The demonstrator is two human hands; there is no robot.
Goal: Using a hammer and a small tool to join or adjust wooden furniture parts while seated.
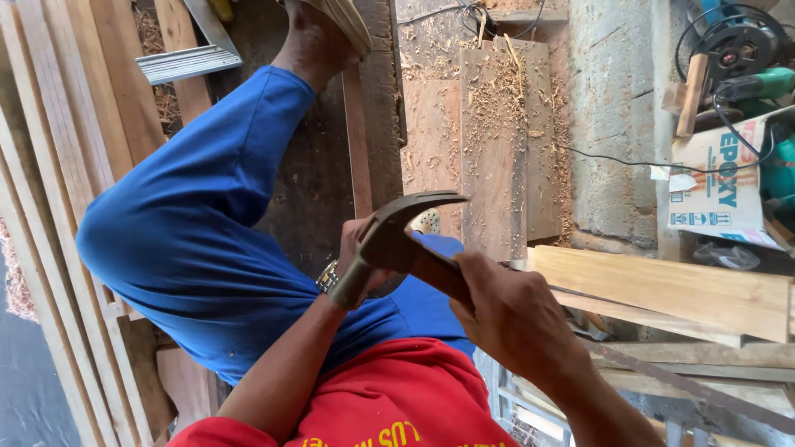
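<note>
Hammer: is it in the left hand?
No, the right hand grips the claw hammer by its handle; the left hand sits behind the hammer head.

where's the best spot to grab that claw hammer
Grip the claw hammer on its wooden handle, from the right, where the right hand wraps it. The metal head and curved claw point left and up, near the left hand.

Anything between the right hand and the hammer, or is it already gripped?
Nothing in between: the right hand is closed around the handle of the claw hammer. The left hand sits just behind the hammer head, mostly hidden by it; what it holds cannot be told.
</note>
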